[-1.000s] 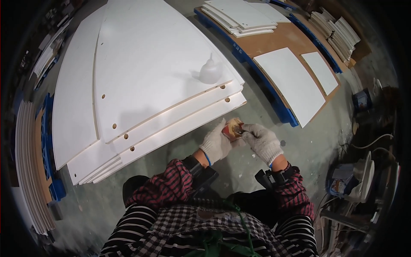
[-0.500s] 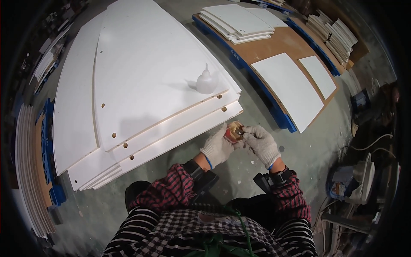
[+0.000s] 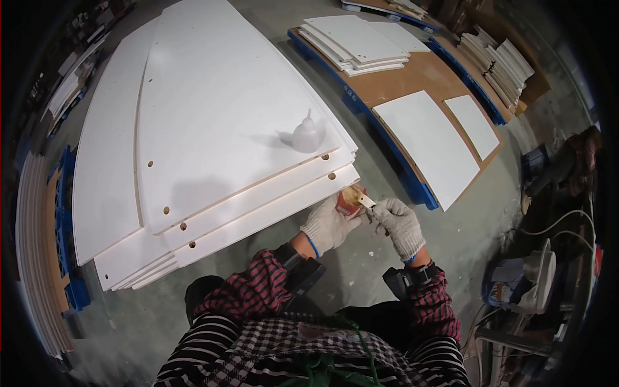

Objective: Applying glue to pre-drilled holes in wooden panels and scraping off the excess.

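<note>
Near white boards (image 3: 219, 129) — gloved hands (image 3: 325, 227) hold red container (image 3: 347, 206) and pale piece (image 3: 366, 201)

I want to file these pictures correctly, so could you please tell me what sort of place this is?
It looks like a workshop or small factory, probably for furniture panels: large white boards with holes lie stacked, smaller panels rest over a blue pallet, and the person wears gloves.

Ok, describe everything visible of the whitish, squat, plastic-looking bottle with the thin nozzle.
The whitish, squat, plastic-looking bottle has a rounded body, a narrowing shoulder and a thin nozzle pointing up. It stands upright on the topmost flat white panel, near the right end of that panel's front edge. Only the panel is seen touching it; its contents cannot be made out.
</note>
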